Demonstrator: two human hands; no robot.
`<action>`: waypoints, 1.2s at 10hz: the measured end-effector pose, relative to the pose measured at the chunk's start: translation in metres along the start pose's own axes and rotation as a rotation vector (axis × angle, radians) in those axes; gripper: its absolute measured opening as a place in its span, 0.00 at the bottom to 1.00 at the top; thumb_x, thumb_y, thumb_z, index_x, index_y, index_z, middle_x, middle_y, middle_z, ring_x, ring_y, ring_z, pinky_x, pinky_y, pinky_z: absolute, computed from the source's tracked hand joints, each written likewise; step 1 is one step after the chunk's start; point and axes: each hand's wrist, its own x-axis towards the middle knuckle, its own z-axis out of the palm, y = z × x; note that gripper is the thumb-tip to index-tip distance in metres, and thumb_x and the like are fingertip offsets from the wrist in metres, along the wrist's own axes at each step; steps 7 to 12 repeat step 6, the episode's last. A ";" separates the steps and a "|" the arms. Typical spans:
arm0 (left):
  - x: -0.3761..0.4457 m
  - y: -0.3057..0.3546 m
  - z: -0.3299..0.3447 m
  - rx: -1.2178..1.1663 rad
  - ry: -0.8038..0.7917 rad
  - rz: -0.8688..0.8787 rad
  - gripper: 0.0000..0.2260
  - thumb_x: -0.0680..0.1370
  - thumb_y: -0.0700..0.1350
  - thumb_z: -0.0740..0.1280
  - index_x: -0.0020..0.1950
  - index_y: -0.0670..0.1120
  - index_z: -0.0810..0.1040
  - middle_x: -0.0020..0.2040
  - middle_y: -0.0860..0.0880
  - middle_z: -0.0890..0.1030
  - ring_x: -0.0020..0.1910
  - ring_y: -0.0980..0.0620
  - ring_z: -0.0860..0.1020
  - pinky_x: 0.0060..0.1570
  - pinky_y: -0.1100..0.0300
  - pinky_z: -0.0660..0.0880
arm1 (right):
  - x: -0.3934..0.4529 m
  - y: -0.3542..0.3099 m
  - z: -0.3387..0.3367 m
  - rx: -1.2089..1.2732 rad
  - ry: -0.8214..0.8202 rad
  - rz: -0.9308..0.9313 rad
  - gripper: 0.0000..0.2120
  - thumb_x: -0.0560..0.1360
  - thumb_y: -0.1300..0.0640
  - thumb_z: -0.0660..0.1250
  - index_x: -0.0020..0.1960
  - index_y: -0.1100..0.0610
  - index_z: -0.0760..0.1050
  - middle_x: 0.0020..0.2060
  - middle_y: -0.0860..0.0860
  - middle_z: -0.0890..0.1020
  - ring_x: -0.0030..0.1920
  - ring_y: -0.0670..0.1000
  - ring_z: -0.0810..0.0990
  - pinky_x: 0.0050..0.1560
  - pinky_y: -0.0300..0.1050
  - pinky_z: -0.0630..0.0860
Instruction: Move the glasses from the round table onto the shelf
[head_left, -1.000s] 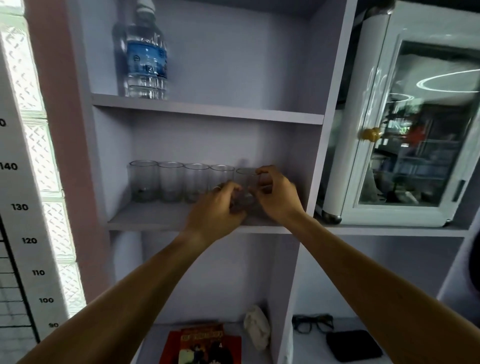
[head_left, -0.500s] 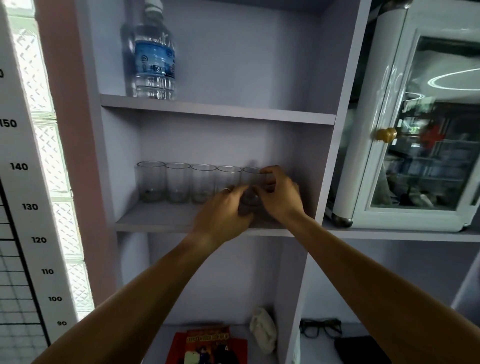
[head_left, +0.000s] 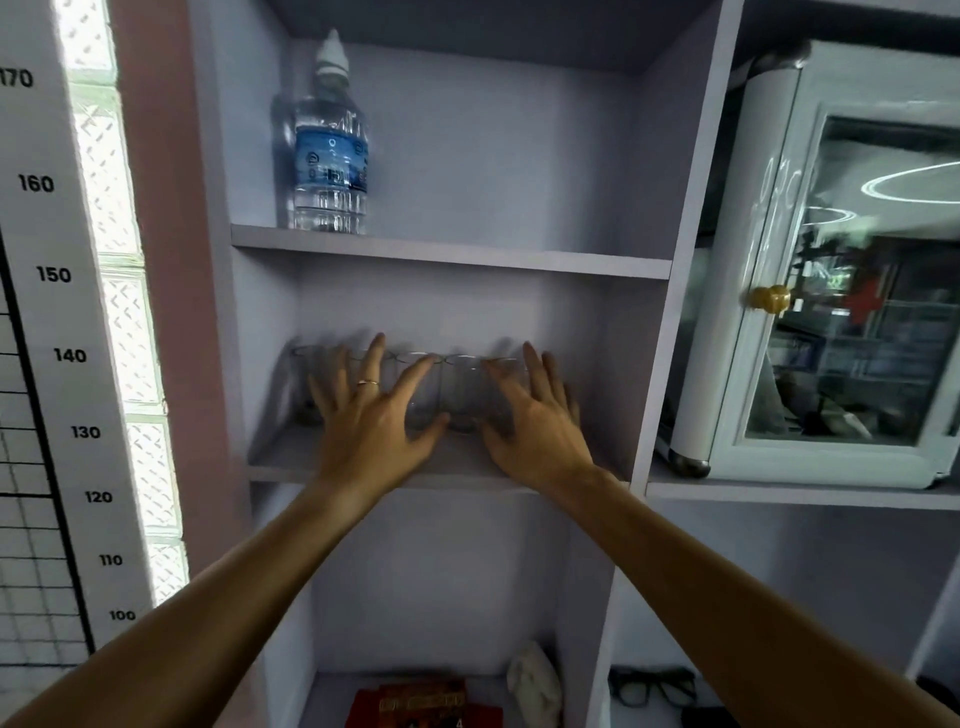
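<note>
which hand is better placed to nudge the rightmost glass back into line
Right, probably. The right hand is open with its fingers spread just in front of the rightmost glass. The left hand, also open, covers the glasses at the row's left end.

A row of clear drinking glasses (head_left: 464, 391) stands on the pale lilac wooden shelf (head_left: 291, 457); the left hand (head_left: 371, 415) and right hand (head_left: 540, 423) spread flat-fingered in front.

shelf (head_left: 280, 460) front strip free | glasses (head_left: 464, 391) — a row blocking the back | shelf right end open
</note>
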 end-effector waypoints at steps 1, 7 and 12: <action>0.000 -0.004 0.000 -0.002 -0.132 -0.094 0.35 0.70 0.71 0.63 0.75 0.68 0.58 0.81 0.44 0.51 0.77 0.28 0.48 0.68 0.24 0.49 | 0.002 -0.002 0.008 0.009 -0.018 -0.001 0.36 0.77 0.41 0.64 0.79 0.39 0.49 0.81 0.52 0.40 0.79 0.57 0.35 0.77 0.63 0.42; 0.002 0.008 -0.015 -0.033 -0.285 -0.156 0.41 0.68 0.72 0.65 0.76 0.70 0.50 0.81 0.47 0.38 0.77 0.33 0.35 0.69 0.24 0.46 | -0.002 -0.008 0.008 0.134 0.033 0.031 0.39 0.75 0.44 0.68 0.78 0.38 0.49 0.80 0.51 0.36 0.78 0.64 0.34 0.74 0.68 0.48; 0.002 0.008 -0.015 -0.033 -0.285 -0.156 0.41 0.68 0.72 0.65 0.76 0.70 0.50 0.81 0.47 0.38 0.77 0.33 0.35 0.69 0.24 0.46 | -0.002 -0.008 0.008 0.134 0.033 0.031 0.39 0.75 0.44 0.68 0.78 0.38 0.49 0.80 0.51 0.36 0.78 0.64 0.34 0.74 0.68 0.48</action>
